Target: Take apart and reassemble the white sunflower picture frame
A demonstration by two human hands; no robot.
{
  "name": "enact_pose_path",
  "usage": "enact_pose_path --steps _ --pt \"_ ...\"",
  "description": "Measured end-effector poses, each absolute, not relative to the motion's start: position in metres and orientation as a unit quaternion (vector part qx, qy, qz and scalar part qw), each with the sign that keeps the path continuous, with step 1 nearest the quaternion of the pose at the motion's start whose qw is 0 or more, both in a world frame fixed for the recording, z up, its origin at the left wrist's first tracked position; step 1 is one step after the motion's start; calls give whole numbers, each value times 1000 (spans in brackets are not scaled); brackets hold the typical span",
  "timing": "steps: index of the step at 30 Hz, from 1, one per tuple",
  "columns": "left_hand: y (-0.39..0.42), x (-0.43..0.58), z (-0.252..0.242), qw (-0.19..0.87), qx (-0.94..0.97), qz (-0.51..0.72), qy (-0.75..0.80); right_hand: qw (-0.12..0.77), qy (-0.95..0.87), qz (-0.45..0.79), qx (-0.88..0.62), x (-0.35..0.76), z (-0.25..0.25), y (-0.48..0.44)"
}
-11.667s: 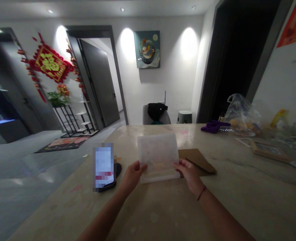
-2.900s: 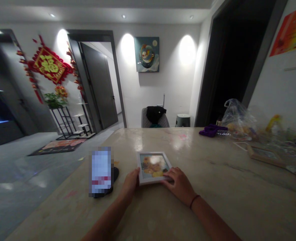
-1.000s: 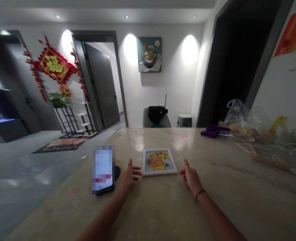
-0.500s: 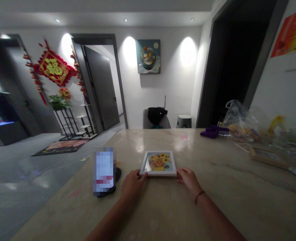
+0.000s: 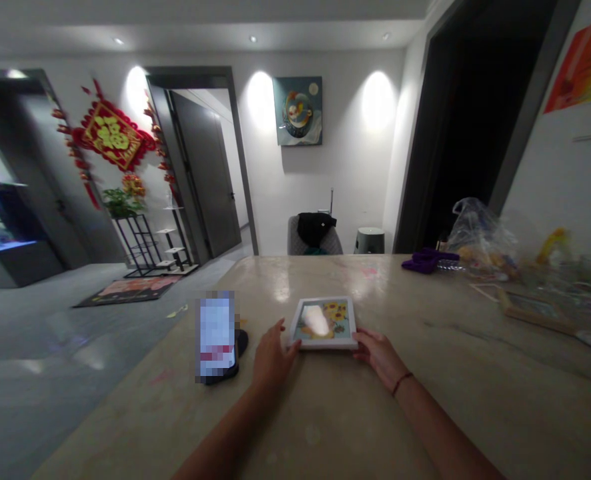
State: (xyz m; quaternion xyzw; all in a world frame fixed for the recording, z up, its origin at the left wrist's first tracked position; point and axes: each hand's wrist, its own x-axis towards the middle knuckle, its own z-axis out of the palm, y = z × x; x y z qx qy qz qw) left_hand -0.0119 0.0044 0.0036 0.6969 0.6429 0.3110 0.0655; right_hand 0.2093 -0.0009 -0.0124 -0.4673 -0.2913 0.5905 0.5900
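head view | from above the table | facing forward, down | tabletop near, back wall far

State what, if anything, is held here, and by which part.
The white rectangular picture frame with yellow sunflowers: the right hand appears to hold its near right corner; the left hand touches the near left one.

White-framed sunflower picture, face up, glare masking left part.

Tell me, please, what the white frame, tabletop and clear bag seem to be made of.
White frame: smooth, evenly white, perhaps plastic or painted wood; glare suggests a glossy clear front.
Tabletop: polished stone, or a look-alike, with dark veins and lamp reflections.
Clear bag: likely thin plastic film, see-through and crinkled.
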Motion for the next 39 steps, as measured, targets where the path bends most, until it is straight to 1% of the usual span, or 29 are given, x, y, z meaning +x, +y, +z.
enact_pose_path --steps 2,5,11,13,15,18,21,24,25,27,30,32,35,39 --pt "1 -10 8 36 736 341 584 614 -299 573 -454 206 -9 -3" --pt "-7 -5 15 60 778 351 518 649 -298 557 -425 199 -3 -7" --pt "-15 1 16 102 828 270 481 715 -269 522 -380 196 10 -12" --pt "-16 2 15 120 834 253 475 726 -273 519 -358 197 14 -13" --pt "-17 3 14 161 829 257 470 726 -304 513 -343 197 18 -14" --pt "-18 4 16 256 797 287 466 686 -425 483 -339 193 19 -17" --pt "-15 5 15 386 747 328 431 628 -558 369 -398 185 12 -20" --pt "-7 4 10 544 660 351 381 581 -631 256 -445 178 -1 -20" --pt "-4 3 8 588 623 355 375 567 -647 241 -450 176 -5 -20" --pt "2 -1 8 639 555 373 382 538 -666 242 -458 174 -12 -20" --pt "7 -10 16 634 493 465 372 501 -686 255 -461 172 -16 -22" --pt "7 -16 23 625 471 501 370 489 -700 242 -461 171 -15 -25" --pt "6 -21 33 620 455 516 377 477 -708 226 -470 172 -10 -28" --pt "6 -22 34 626 448 515 376 471 -714 233 -463 172 -7 -27"
